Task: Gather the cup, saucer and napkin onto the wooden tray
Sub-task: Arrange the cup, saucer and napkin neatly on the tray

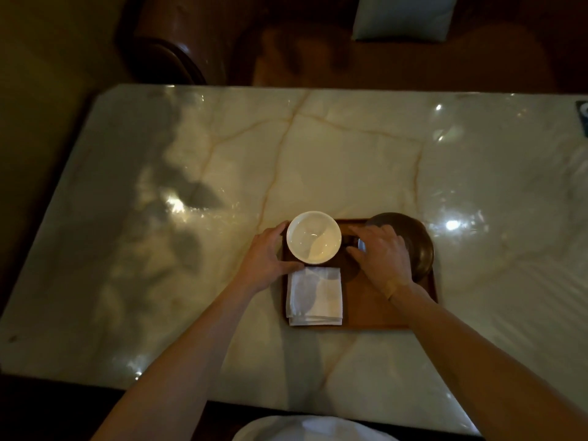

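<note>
Here a marble table [318, 148] carries a wooden tray [375, 313] near its front edge. On the tray's far right corner sits a dark saucer [416, 237], its rim overhanging the tray. A folded white napkin [315, 297] lies along the tray's left side, and just beyond it stands a white cup [314, 236]. The left hand [270, 256] curls thumb and fingers around the cup's left side. The right hand [381, 253] arches over a small dark thing beside the saucer; whether its fingers grip it cannot be told.
</note>
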Available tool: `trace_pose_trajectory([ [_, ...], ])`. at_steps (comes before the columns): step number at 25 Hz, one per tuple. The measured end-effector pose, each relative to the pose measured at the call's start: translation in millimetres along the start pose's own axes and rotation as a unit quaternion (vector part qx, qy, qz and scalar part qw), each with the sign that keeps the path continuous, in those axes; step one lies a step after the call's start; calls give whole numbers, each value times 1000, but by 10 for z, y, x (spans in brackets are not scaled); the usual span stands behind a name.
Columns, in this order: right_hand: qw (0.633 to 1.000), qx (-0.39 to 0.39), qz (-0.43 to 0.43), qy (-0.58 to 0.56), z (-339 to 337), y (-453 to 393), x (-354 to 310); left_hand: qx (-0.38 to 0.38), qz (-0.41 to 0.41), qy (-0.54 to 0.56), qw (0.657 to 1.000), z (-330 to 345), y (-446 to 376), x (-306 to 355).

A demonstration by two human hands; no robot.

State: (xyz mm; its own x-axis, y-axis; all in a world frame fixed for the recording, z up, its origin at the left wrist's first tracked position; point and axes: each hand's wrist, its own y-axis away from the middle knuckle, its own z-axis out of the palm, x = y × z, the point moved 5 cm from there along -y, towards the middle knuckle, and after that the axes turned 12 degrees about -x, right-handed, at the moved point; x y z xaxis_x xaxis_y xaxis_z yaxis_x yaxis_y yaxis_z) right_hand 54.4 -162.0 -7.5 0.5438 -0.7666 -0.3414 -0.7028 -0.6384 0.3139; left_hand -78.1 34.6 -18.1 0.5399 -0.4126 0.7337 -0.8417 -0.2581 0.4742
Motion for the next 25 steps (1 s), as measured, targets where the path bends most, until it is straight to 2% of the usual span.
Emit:
trace_pose_trajectory([
  [4,997,-27,63,30,89,242,-24,60,-62,14,996,155,226,-108],
  [7,992,-55,95,59,181,504,-85,125,-77,-49,988,292,458,-80],
  [10,986,-105,105,71,207,675,-128,115,-80,-139,980,391,617,-4],
  [13,983,-144,92,72,65,738,-128,53,-22,-207,977,446,649,104],
  [15,974,-188,79,93,-33,756,-65,-25,9,-246,969,505,614,167],
  [18,958,-252,66,117,-190,770,158,-129,7,-295,947,616,542,296],
  [21,950,-287,58,108,-340,808,454,-213,-28,-334,918,753,457,429],
  [23,945,-300,51,118,-396,829,630,-244,-43,-370,896,863,426,503],
  [25,941,-309,45,131,-433,851,820,-232,-36,-403,885,983,382,653],
])
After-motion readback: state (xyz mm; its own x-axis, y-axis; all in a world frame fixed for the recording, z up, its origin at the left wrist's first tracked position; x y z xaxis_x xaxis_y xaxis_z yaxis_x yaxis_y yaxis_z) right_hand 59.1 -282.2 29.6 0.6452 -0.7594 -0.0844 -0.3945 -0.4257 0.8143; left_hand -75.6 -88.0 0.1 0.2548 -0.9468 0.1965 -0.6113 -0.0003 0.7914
